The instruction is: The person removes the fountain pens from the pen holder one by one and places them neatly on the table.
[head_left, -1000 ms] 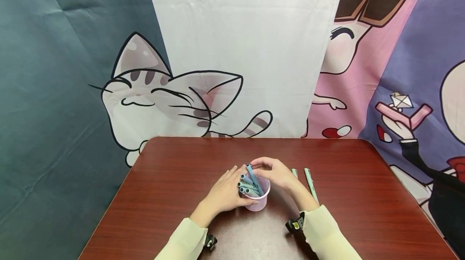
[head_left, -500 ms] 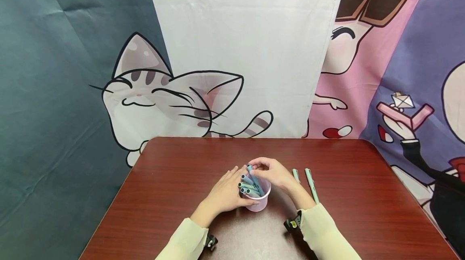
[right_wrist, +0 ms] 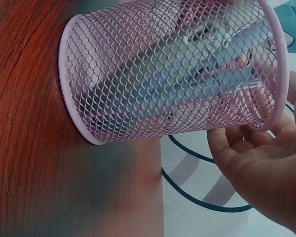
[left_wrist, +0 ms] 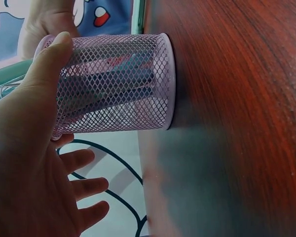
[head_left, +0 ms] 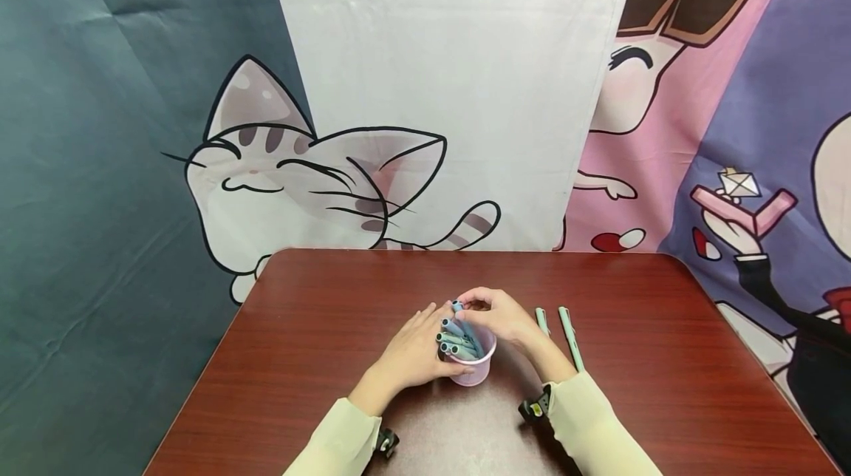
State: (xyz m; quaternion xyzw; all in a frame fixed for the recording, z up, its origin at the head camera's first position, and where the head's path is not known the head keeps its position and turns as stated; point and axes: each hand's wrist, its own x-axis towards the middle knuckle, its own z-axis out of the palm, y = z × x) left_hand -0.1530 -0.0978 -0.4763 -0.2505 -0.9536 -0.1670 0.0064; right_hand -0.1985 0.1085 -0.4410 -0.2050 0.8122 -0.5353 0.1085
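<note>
A pink mesh pen holder (head_left: 470,375) stands upright on the table, filled with several blue and green pens (head_left: 459,350) leaning to the left. My left hand (head_left: 412,349) holds its rim, the thumb on the near side and the other fingers spread out beyond the holder. From the right, my right hand (head_left: 501,319) reaches over the rim and pinches the upper part of a blue pen (head_left: 459,307). In the right wrist view the mesh wall (right_wrist: 172,74) shows pens slanting inside, and the right fingertips are partly hidden behind it.
Two light green pens (head_left: 570,339) lie on the red-brown wooden table (head_left: 319,313) to the right, one partly covered by the right forearm. A cloth backdrop (head_left: 452,77) with cartoon drawings hangs behind the table's far edge.
The right hand and wrist have shifted slightly left, and its fingers have closed in on the blue pen's top. The left hand and the pen holder stay almost in place.
</note>
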